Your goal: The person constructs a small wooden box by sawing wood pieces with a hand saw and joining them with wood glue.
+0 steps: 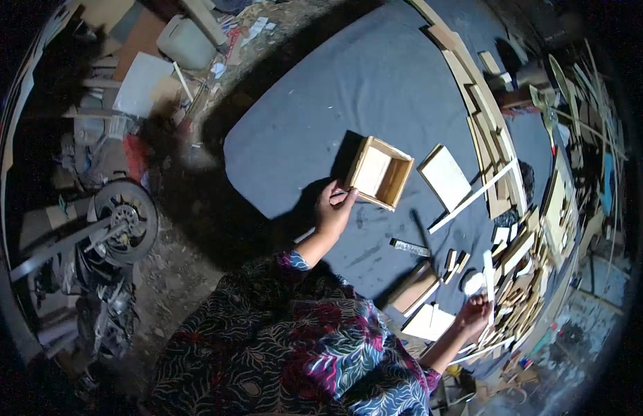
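Note:
A small open wooden box [372, 168] is held at its lower left corner by my left hand [333, 210], over the grey cloth-covered table [294, 132]. The thumb and fingers pinch the box's edge. At the right, my right hand [475, 313] is closed around the lower part of a thin pale wooden strip [489, 270], beside a heap of small wood pieces [523, 295]. Close to that hand lie a round white item [473, 282] and a pale board [429, 322].
A flat wooden panel [444, 177] and a long thin strip [474, 195] lie right of the box. Nearer are a small bar [409, 247] and short blocks [450, 261]. Long slats line the table's right side. A wheel [125, 222] and a jerrycan [185, 43] stand at left.

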Demonstrator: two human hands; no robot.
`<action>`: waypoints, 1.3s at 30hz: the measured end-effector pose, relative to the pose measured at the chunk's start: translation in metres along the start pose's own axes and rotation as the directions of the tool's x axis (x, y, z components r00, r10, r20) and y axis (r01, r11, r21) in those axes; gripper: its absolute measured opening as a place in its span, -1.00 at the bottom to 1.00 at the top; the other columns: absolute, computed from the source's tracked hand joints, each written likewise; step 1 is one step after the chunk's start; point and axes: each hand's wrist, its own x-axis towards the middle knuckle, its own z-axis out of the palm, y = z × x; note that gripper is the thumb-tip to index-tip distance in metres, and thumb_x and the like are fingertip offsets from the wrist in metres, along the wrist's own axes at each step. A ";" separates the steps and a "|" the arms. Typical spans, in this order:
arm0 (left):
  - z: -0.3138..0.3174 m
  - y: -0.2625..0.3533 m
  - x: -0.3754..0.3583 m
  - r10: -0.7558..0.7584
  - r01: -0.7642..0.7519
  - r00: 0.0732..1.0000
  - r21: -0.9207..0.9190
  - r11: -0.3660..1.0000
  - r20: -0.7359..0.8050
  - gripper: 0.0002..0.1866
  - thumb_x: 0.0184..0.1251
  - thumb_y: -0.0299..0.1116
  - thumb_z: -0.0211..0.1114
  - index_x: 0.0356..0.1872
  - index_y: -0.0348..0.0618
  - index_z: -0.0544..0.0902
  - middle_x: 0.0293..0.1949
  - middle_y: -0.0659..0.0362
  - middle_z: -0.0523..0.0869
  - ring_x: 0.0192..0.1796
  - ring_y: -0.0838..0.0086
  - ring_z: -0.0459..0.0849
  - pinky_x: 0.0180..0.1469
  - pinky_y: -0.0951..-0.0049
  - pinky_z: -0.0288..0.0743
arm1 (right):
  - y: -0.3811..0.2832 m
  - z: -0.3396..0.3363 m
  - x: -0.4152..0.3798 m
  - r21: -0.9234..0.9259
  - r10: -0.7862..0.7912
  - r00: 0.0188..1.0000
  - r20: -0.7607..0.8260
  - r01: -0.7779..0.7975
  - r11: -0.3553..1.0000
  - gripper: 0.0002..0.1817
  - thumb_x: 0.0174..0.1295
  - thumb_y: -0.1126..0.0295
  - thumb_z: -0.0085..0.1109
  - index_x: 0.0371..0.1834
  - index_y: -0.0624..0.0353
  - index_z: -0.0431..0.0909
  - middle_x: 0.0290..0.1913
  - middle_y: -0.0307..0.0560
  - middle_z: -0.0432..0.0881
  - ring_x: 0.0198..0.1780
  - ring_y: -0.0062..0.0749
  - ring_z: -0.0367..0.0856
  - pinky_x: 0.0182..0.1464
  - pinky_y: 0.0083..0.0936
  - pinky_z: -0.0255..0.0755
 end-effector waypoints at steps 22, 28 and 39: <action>0.011 -0.016 -0.003 0.183 -0.189 0.979 -0.072 0.979 -0.087 -0.70 -0.01 -0.41 0.31 -0.27 -0.34 0.47 -0.57 0.36 0.41 -0.59 0.79 0.22 -0.56 0.77 0.16 | 0.132 0.220 -0.031 -0.512 0.205 0.769 0.606 0.179 0.840 -0.83 0.21 0.39 -0.06 -0.23 0.25 0.38 -0.48 -0.09 0.48 -0.47 -0.49 0.42 -0.45 -0.58 0.33; 0.010 -0.016 -0.001 0.189 -0.195 0.980 -0.106 0.975 -0.065 -0.77 -0.02 -0.42 0.31 -0.37 -0.31 0.49 -0.57 0.36 0.42 -0.60 0.77 0.23 -0.57 0.76 0.16 | 0.133 0.223 -0.032 -0.520 0.213 0.726 0.654 0.227 0.823 -0.85 0.21 0.41 -0.07 -0.23 0.25 0.38 -0.44 -0.09 0.47 -0.43 -0.48 0.44 -0.43 -0.56 0.34; 0.008 -0.005 -0.004 0.182 -0.182 0.983 -0.050 0.982 -0.017 -0.85 0.00 -0.49 0.27 -0.39 -0.25 0.51 -0.61 0.42 0.38 -0.62 0.79 0.19 -0.61 0.76 0.07 | 0.132 0.227 -0.031 -0.553 0.214 0.646 0.733 0.383 0.740 -0.84 0.23 0.38 -0.08 -0.23 0.25 0.36 -0.46 -0.12 0.45 -0.45 -0.51 0.39 -0.42 -0.59 0.29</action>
